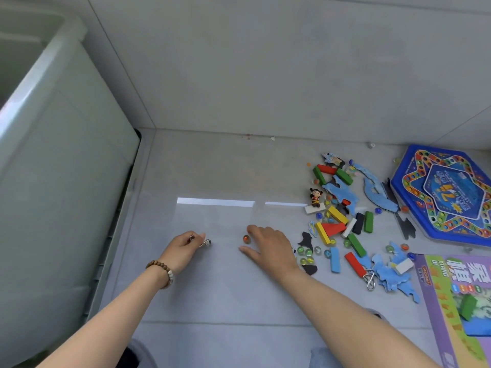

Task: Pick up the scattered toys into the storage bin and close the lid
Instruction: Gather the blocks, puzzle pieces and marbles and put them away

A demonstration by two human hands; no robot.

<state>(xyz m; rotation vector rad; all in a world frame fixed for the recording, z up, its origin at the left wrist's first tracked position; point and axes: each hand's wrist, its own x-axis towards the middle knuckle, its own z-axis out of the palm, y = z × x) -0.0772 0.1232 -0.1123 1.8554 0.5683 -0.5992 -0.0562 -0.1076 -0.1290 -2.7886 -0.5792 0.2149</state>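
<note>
My left hand (pixel 186 245) pinches a small metal ring puzzle (pixel 206 243) just above the grey floor, near the tall white storage bin (pixel 61 181) on the left. My right hand (pixel 268 248) lies open and palm down on the floor, with its fingertips beside an orange marble (pixel 246 238). Scattered toys lie to the right: coloured wooden blocks (pixel 337 216), several glass marbles (pixel 305 252), blue puzzle pieces (pixel 390 272), a small doll figure (pixel 315 197) and another metal ring puzzle (pixel 369 280).
A blue hexagonal game board (pixel 449 192) lies at the far right, with a purple and green game box (pixel 459 309) in front of it. A white die (pixel 371 145) sits by the back wall. The bin's top is open; its lid is not in view.
</note>
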